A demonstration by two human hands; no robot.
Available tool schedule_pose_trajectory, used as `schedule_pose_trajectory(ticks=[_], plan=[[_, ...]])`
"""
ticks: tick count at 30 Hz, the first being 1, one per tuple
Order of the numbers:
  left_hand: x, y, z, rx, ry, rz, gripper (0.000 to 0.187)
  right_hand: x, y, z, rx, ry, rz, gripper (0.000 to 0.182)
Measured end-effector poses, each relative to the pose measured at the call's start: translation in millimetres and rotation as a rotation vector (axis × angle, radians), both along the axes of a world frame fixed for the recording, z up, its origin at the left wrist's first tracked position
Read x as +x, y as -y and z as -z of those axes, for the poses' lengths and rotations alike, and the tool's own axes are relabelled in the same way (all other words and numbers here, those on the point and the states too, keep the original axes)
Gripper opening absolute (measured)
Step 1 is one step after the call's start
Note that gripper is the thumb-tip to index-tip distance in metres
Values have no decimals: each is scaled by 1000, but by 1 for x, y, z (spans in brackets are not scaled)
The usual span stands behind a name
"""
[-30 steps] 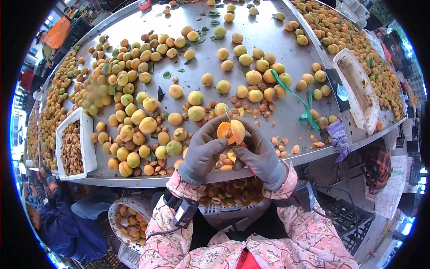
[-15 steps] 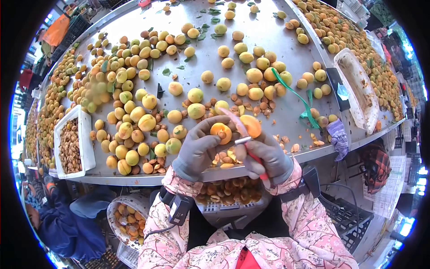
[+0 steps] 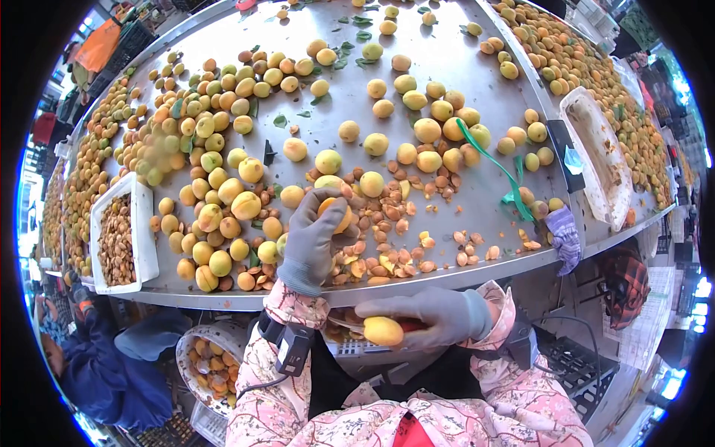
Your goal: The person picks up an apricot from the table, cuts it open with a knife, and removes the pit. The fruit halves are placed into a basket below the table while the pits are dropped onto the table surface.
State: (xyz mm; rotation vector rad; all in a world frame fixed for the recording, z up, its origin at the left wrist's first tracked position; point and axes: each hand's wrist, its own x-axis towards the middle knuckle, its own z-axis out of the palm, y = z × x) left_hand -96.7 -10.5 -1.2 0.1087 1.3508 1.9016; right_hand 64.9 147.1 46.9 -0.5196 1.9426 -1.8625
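My left hand (image 3: 311,242), in a grey glove, is closed around an orange apricot half (image 3: 334,214) over the table's front part. Below the table edge, my right hand (image 3: 436,319) grips a red-handled knife (image 3: 412,325), mostly hidden by the glove. A yellow apricot piece (image 3: 383,331) is at its fingertips, above a crate of cut fruit. Scattered pits and scraps (image 3: 387,257) lie on the metal table (image 3: 313,130) beside my left hand.
Whole apricots (image 3: 212,216) cover the table's left side. A white tray of pits (image 3: 117,242) stands at left, a long white tray (image 3: 596,160) at right. Near the edge are green ribbon (image 3: 515,190) and a purple glove (image 3: 564,238). A bucket (image 3: 195,372) and a person in blue (image 3: 115,372) are lower left.
My hands have moved apart. The left, with an apricot half, has gone up a little over the table; the right, with knife and fruit piece, has moved down below the edge.
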Motion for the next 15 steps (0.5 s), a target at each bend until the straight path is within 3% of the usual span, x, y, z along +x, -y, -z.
schedule_pose_trajectory(ticks=[4, 7, 8, 10, 11, 13, 14, 15], plan=[[3, -2, 0, -106, -44, -161, 32, 10, 3, 2, 276, -18, -31, 63], [-2, -1, 2, -158, 15, -204, 41, 7, 0, -15, 610, 246, -199, 64], [-2, 0, 4, -131, -20, -187, 44, 12, -3, -7, 609, 249, -195, 64], [-6, 3, 17, -143, -89, -170, 43, 19, -8, 5, 392, -77, -58, 63], [-7, 4, 22, -154, -159, -160, 42, 20, -13, 7, 393, -76, -57, 63], [5, -4, -5, -97, -142, -123, 39, 10, -23, -8, 70, 285, 7, 60], [9, -6, -17, -39, -127, -87, 36, 15, -24, -6, -142, 550, 208, 55], [10, -2, -21, -35, -129, -85, 36, 13, -26, -9, -139, 547, 211, 55]])
